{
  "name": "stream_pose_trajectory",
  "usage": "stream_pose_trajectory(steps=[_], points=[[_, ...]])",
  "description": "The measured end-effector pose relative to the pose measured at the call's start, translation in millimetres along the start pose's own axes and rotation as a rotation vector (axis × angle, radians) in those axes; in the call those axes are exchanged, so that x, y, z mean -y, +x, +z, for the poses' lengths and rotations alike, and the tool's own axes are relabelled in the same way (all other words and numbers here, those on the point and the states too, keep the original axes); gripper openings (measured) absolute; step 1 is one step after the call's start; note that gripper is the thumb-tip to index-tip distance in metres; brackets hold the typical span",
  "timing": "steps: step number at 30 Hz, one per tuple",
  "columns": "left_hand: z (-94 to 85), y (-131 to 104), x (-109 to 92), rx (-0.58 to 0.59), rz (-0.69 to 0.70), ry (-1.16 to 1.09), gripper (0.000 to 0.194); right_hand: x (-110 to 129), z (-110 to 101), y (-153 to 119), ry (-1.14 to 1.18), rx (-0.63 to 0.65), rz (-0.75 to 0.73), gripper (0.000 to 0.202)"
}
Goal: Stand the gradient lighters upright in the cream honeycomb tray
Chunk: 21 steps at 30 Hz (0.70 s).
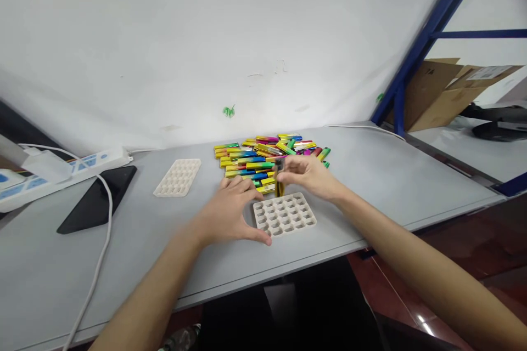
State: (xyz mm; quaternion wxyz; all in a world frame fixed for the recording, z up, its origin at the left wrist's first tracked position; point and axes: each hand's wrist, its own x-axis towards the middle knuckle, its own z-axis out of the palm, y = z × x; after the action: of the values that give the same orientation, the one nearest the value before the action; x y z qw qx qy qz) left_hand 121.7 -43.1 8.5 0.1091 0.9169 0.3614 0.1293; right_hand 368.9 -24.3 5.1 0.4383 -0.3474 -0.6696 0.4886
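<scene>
My right hand (307, 174) pinches a slim, shiny stick (280, 186), yellow with a dark top, shaped like a lighter. It is held upright over the back edge of a beige moulded tray (284, 215) with rows of small pockets. At the tray's left side, my left hand (233, 211) has its thumb and fingers spread. The thumb lies by the tray's front left corner, and the fingertips reach towards a pile of similar metallic sticks (257, 166) in yellow, green, blue and red. No sticks show in the tray's visible pockets.
A second beige tray (178, 177) lies to the left. Further left are a dark flat device (99, 197), a white power strip (99, 160) and a white cable (107, 225). A white wall stands behind the grey table (370, 170). On the right are a blue frame (428, 33) and cardboard boxes (448, 88).
</scene>
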Motion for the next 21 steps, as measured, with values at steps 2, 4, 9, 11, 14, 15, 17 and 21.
stream_pose_trajectory(steps=[2,4,9,11,14,15,17,21], points=[[3.6,0.8,-0.2,0.005,0.007,-0.011,0.077,1.0,17.0,4.6,-0.033,0.113,0.034,0.033],[6.2,1.3,0.0,0.012,-0.004,-0.021,0.075,2.4,28.7,7.7,-0.113,0.18,0.023,0.033],[7.3,1.8,0.8,0.066,-0.041,-0.049,0.068,6.1,35.0,6.8,-0.418,0.157,-0.153,0.028],[6.7,2.1,0.6,0.086,-0.052,-0.062,0.069,4.7,34.8,3.8,-0.49,0.136,-0.189,0.025],[6.5,2.5,0.6,0.096,-0.073,-0.081,0.069,1.4,36.3,-1.0,-0.528,0.138,-0.169,0.024],[6.9,2.6,1.0,0.09,-0.075,-0.084,0.069,0.6,36.4,-2.2,-0.547,0.146,-0.166,0.025],[8.0,2.8,2.3,0.07,-0.076,-0.075,0.07,-0.5,33.9,-3.2,-0.604,0.145,-0.187,0.027],[9.0,3.1,4.7,0.048,-0.083,-0.045,0.075,-3.9,15.3,-1.2,-0.753,0.016,-0.233,0.033]])
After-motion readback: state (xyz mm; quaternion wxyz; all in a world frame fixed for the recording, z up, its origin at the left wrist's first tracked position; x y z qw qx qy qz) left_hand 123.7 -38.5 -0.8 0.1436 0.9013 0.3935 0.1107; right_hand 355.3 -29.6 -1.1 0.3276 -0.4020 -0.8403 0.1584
